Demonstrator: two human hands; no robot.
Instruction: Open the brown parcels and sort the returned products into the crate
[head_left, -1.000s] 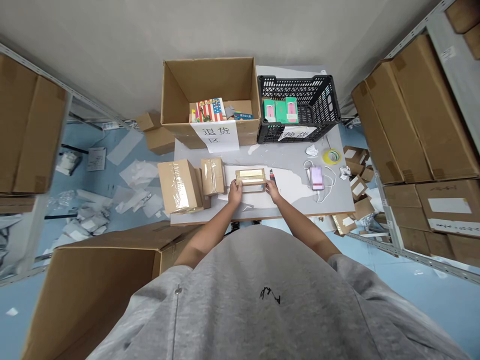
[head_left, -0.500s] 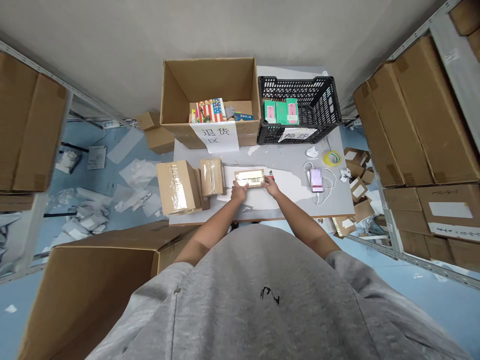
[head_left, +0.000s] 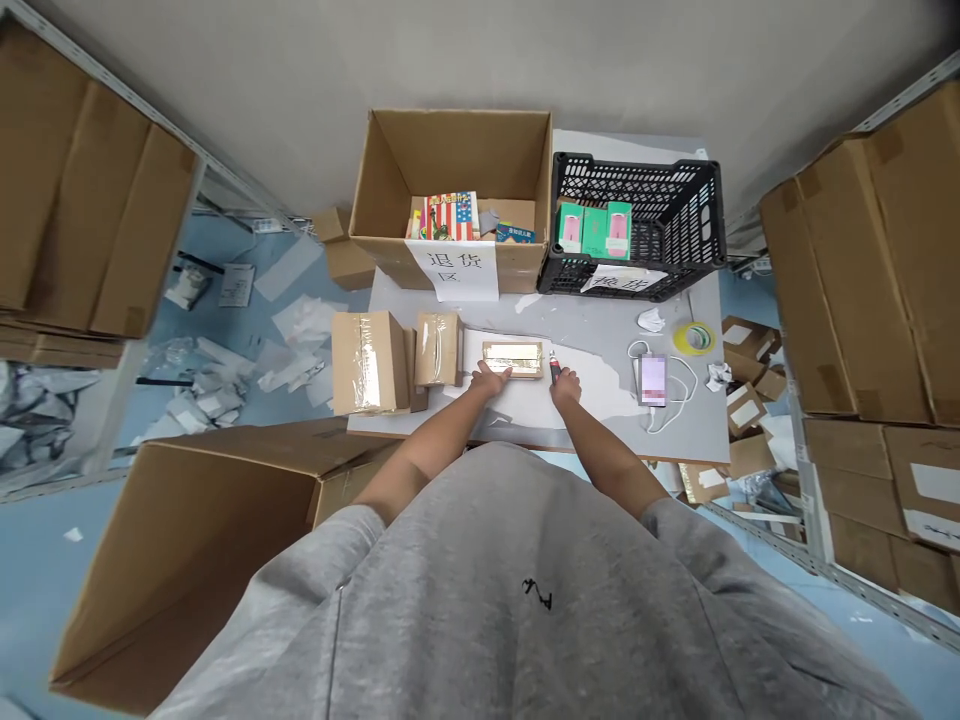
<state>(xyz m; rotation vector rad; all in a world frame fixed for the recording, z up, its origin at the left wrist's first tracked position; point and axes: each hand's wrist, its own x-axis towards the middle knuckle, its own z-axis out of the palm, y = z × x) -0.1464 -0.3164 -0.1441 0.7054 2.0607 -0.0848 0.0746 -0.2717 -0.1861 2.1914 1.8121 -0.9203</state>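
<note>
My left hand (head_left: 491, 380) grips the left front corner of a small taped cardboard box (head_left: 529, 368) with a pale label on top. The box lies on a white sheet (head_left: 592, 385) on the table. In my right hand (head_left: 566, 388) is a red and black utility knife (head_left: 555, 368), its metal tip pointing away from me. The knife is just right of the box, apart from it. Left of my hands stand a brown taped box (head_left: 438, 350) and a larger one (head_left: 367, 362).
A large open carton (head_left: 454, 150) with books and a black crate (head_left: 637, 170) with green boxes stand at the table's back. At right lie a phone (head_left: 652, 380) with a white cable and a tape roll (head_left: 694, 338). A big open carton (head_left: 187, 560) is at lower left.
My right hand has come away from the box's right end and lower, so the knife now shows plainly. My left hand stays on the box. The whole view has shifted slightly.
</note>
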